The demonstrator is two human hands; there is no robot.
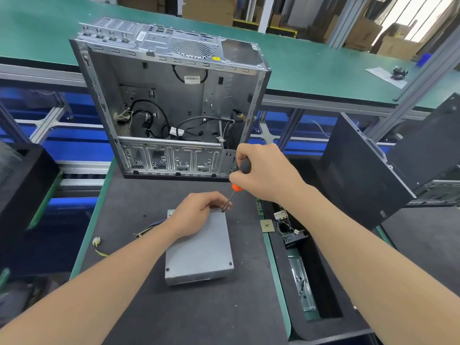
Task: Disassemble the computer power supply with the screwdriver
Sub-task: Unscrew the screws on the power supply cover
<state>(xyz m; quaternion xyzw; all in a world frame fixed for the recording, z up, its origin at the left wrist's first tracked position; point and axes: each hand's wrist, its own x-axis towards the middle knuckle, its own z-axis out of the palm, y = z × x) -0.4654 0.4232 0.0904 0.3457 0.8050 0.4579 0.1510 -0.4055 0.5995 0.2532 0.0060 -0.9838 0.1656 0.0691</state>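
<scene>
The grey metal power supply [201, 247] lies flat on the dark mat, its cables trailing out to the left. My left hand [196, 211] rests on its far end, fingers curled over the far right corner next to the screwdriver tip. My right hand [263, 170] grips the black and orange handle of the screwdriver [236, 185]. The shaft slants down and its tip sits on the screw at the box's far right corner. Two more screws show at the near corners of the lid.
An open, gutted computer case [171, 100] stands just behind the power supply. A bin with loose parts [296, 245] sits to the right, and a black case panel [388, 165] leans beyond it. Yellow-wired connector [97, 242] lies on the mat at left.
</scene>
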